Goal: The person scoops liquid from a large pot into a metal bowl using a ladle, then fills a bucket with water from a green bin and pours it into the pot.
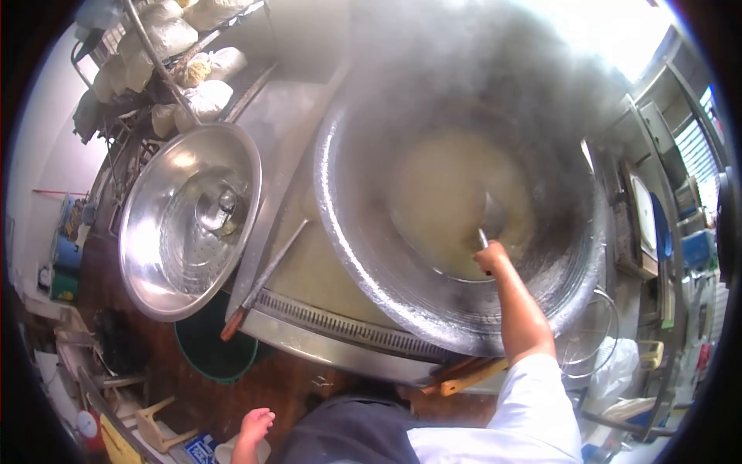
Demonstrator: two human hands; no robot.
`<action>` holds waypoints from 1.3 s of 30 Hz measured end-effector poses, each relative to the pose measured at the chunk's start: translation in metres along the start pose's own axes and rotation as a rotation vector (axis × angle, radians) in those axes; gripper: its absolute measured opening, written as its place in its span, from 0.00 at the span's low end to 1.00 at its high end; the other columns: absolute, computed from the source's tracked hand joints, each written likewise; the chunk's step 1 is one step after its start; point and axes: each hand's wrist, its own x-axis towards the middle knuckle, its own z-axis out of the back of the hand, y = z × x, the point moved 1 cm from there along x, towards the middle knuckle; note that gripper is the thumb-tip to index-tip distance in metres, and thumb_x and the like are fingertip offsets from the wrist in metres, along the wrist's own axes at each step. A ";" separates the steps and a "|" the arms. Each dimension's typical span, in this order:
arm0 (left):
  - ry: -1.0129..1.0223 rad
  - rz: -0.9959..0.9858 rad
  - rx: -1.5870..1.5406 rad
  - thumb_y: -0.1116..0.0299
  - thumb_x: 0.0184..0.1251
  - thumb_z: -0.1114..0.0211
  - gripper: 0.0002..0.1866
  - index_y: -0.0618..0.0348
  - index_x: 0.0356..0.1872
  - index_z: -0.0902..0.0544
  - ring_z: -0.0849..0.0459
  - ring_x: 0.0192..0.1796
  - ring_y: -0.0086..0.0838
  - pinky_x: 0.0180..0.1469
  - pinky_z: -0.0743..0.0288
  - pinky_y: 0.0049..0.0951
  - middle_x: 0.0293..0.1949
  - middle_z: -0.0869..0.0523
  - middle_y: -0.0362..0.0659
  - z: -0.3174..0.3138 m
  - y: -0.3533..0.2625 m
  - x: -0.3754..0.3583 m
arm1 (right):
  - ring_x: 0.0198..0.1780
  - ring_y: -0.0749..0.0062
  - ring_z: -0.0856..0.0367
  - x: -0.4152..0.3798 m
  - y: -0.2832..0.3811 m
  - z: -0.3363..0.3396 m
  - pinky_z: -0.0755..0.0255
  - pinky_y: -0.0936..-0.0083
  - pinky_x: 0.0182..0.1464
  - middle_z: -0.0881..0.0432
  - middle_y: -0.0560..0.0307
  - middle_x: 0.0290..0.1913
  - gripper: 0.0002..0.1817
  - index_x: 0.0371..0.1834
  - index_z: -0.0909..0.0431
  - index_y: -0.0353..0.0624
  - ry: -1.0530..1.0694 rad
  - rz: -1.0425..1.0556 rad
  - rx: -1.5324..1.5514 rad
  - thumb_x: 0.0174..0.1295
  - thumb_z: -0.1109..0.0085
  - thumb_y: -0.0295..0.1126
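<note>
My right hand (489, 257) reaches into a huge dark cauldron (328, 185) with a thick rim. It grips the handle of a metal ladle (493, 213), whose broad head is at the cloudy yellowish liquid (448, 178); steam blurs its exact shape. My left hand (257, 424) is low in front of me, beside my dark apron (348, 433). Its fingers are loosely curled, with nothing visible in them, and it touches none of the cookware.
Left of the cauldron are a large steel bowl (139, 263) with perforations inside and a long wooden-handled tool (267, 278). A green bin (216, 359) stands below. Wooden handles (471, 377) jut out near my right arm. Bagged goods (170, 39) fill a rack.
</note>
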 end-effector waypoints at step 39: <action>0.195 0.292 -0.308 0.58 0.67 0.40 0.25 0.61 0.59 0.31 0.19 0.46 0.43 0.49 0.25 0.47 0.49 0.20 0.51 0.072 0.225 0.093 | 0.19 0.80 0.28 -0.373 0.097 -0.112 0.32 0.79 0.17 0.26 0.60 0.29 0.20 0.48 0.35 0.41 0.177 0.484 0.829 0.53 0.39 0.26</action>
